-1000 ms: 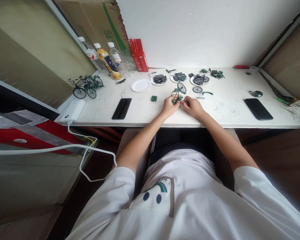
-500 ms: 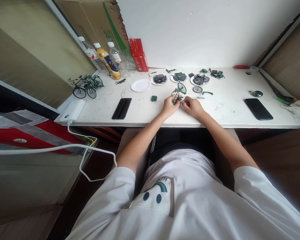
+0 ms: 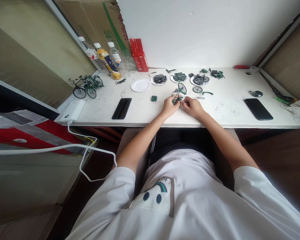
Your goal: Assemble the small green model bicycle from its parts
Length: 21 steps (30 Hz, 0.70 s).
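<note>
One green toy bike (image 3: pixel 176 99) sits in the left hand (image 3: pixel 168 107), which grips its near end; its long axis points away from both palms, wheel (image 3: pixel 182 88) farthest. Close beside that end, the right hand (image 3: pixel 193 107) is pinched closed, on what I cannot tell.

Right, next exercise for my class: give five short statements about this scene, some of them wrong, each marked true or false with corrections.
1. The left hand holds a small green model bicycle with spoked wheel. True.
2. The right hand rests on a flat black rectangular phone. False: it is close beside the left hand.
3. Three plastic bottles with white caps stand left of the red cardboard box. True.
4. The small green block lies right of both hands. False: it lies to their left.
5. A white cable runs from the white oblong plastic device. True.
</note>
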Each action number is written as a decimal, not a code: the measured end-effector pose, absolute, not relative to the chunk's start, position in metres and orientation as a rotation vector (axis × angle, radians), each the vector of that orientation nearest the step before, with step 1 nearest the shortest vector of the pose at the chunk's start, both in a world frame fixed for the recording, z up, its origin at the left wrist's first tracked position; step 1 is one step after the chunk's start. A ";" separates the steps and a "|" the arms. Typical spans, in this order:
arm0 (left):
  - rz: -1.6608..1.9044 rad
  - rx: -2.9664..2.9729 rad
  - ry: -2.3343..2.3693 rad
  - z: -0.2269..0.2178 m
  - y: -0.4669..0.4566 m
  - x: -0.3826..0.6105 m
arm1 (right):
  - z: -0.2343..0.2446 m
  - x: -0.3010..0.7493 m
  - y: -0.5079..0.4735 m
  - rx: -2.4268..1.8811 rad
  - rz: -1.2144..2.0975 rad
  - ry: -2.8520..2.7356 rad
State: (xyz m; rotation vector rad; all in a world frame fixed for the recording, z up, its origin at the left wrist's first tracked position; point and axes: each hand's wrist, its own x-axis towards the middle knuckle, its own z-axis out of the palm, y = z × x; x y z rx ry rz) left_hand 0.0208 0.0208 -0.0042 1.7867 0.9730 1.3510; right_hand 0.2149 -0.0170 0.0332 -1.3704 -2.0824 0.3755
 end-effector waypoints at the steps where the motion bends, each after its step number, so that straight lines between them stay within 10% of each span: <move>1: 1.351 1.790 0.974 -0.004 0.021 0.021 | 0.033 0.215 -0.017 -1.371 0.376 -2.084; 21: 1.339 1.798 0.984 -0.005 0.022 0.021 | 0.034 0.214 -0.018 -1.375 0.358 -2.094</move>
